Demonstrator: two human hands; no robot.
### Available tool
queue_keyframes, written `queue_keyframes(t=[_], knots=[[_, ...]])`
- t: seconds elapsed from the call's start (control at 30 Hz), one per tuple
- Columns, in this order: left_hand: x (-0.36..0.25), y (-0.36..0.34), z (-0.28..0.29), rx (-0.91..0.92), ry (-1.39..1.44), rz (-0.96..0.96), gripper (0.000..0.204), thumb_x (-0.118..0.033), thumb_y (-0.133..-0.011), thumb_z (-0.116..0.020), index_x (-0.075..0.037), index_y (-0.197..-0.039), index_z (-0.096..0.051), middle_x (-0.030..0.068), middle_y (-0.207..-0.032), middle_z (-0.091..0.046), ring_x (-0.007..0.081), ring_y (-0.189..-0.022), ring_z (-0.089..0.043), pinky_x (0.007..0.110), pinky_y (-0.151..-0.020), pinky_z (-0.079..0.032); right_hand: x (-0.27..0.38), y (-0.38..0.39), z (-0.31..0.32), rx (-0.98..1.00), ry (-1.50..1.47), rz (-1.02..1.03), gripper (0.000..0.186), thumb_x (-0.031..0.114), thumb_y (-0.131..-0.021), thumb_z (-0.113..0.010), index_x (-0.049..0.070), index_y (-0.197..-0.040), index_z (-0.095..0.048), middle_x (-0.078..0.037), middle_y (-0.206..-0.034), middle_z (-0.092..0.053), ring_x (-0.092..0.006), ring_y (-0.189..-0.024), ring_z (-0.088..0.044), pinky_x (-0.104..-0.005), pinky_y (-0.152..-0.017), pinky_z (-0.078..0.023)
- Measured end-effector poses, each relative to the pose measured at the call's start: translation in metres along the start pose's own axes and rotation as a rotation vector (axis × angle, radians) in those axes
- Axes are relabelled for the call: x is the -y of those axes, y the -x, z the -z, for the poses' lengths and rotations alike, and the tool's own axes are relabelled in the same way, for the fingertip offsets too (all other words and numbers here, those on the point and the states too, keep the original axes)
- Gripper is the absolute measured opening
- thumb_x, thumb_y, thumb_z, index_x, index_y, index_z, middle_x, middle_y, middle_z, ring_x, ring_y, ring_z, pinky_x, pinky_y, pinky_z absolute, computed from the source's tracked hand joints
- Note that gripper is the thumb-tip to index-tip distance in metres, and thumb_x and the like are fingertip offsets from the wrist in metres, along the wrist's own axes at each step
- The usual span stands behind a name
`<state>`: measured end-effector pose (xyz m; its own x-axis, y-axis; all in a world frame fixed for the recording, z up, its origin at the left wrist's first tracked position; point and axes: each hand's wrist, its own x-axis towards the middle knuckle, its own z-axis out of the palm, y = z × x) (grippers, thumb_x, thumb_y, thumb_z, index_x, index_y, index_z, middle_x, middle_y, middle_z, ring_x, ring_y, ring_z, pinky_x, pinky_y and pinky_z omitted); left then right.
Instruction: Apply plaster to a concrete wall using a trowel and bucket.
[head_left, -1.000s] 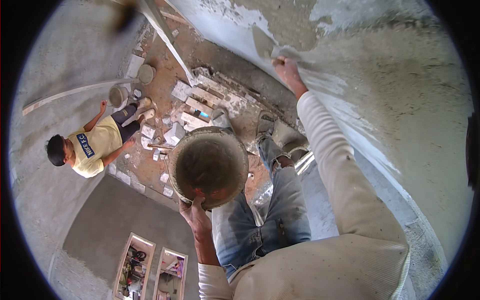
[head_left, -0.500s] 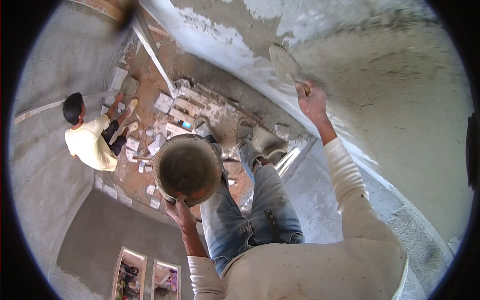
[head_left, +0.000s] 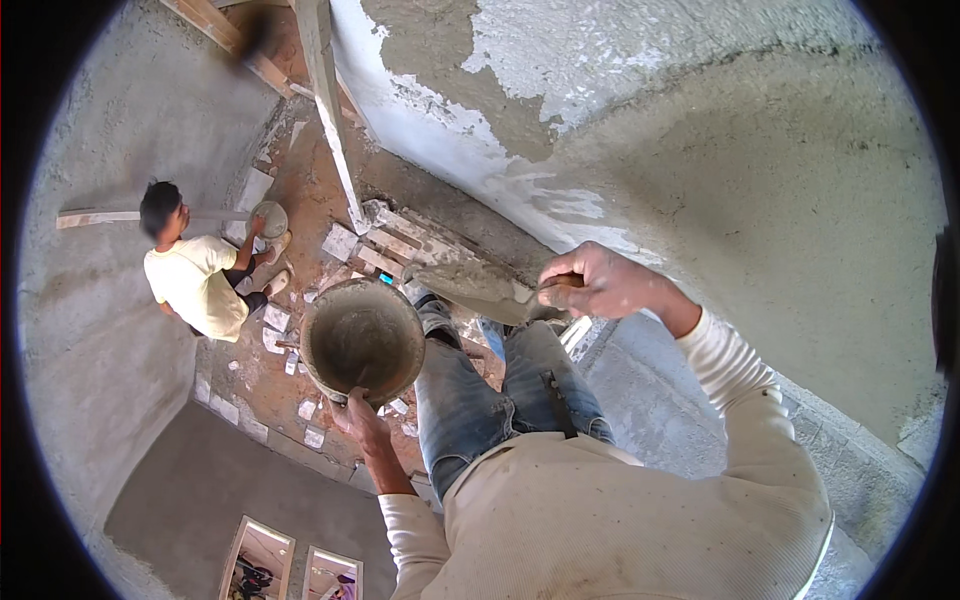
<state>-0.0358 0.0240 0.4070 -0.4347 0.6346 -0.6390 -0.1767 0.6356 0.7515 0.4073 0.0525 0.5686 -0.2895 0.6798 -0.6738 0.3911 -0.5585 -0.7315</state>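
Observation:
My left hand (head_left: 364,420) grips the near rim of a round, mortar-caked bowl (head_left: 362,340), which is tilted so that its grey, wet-looking inside shows. In my right hand (head_left: 615,283) is a trowel (head_left: 470,287), its wooden handle closed in the fingers. The trowel's grey-smeared blade points left, toward the bowl, and sits just beyond its right rim, apart from it. To the right stands the wall (head_left: 760,220), partly coated with grey plaster and partly whitish. My fingertips on the bowl's inner side are partly hidden.
A co-worker in a pale yellow shirt (head_left: 200,283) crouches at left, one hand at a round pan (head_left: 268,220). Below lie wooden slats (head_left: 400,245) and broken blocks (head_left: 272,340). A slanting post (head_left: 330,120) rises beyond them. A grey ledge (head_left: 660,385) runs at right.
My right hand has brought the trowel down and left from the wall to near the bowl. The bowl has shifted slightly left. The co-worker's head has turned toward the right.

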Motion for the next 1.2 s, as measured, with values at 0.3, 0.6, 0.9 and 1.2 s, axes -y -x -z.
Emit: queue_keyframes(t=[0.3,0.6,0.9,1.2], knots=[[0.002,-0.014,0.008,0.123,-0.315,-0.331,0.049,0.002,-0.076,-0.061,0.008,-0.124,-0.062,0.0122,-0.11,-0.069,0.0217,-0.097,-0.065,0.035,-0.083,-0.054,0.015,0.045,0.064,-1.015,0.006,0.178,0.016,0.009,-0.093,-0.067,0.004,-0.106,-0.075,-0.004,-0.073,-0.068,-0.0064,-0.056,-0.056,-0.0254,-0.047,-0.045],[-0.037,0.028,-0.111,0.418,-0.275,-0.283,0.045,0.005,-0.077,-0.056,0.004,-0.121,-0.067,0.0109,-0.1,-0.074,0.0181,-0.09,-0.069,0.031,-0.082,-0.054,-0.022,-0.005,-0.057,-0.262,0.825,-0.085,0.021,0.016,-0.09,-0.059,0.005,-0.103,-0.072,-0.016,-0.092,-0.073,-0.0325,-0.082,-0.071,-0.0444,-0.077,-0.057],[-0.062,0.113,-0.176,0.545,-0.622,-0.592,0.067,0.004,-0.074,-0.061,-0.003,-0.141,-0.057,0.0275,-0.125,-0.066,0.0368,-0.109,-0.07,0.04,-0.091,-0.054,-0.018,-0.026,-0.07,-0.527,1.414,0.011,0.024,0.017,-0.077,-0.069,0.003,-0.096,-0.072,-0.01,-0.083,-0.071,-0.0227,-0.074,-0.072,-0.0344,-0.057,-0.054],[-0.056,0.149,-0.198,0.688,-0.37,-0.594,0.061,0.004,-0.078,-0.057,0.003,-0.138,-0.057,0.0032,-0.092,-0.07,0.0057,-0.075,-0.059,0.024,-0.068,-0.051,-0.058,-0.006,-0.052,-0.386,0.652,-0.154,0.031,0.026,-0.086,-0.064,0.0,-0.1,-0.071,-0.022,-0.108,-0.071,-0.039,-0.107,-0.066,-0.048,-0.094,-0.051]])
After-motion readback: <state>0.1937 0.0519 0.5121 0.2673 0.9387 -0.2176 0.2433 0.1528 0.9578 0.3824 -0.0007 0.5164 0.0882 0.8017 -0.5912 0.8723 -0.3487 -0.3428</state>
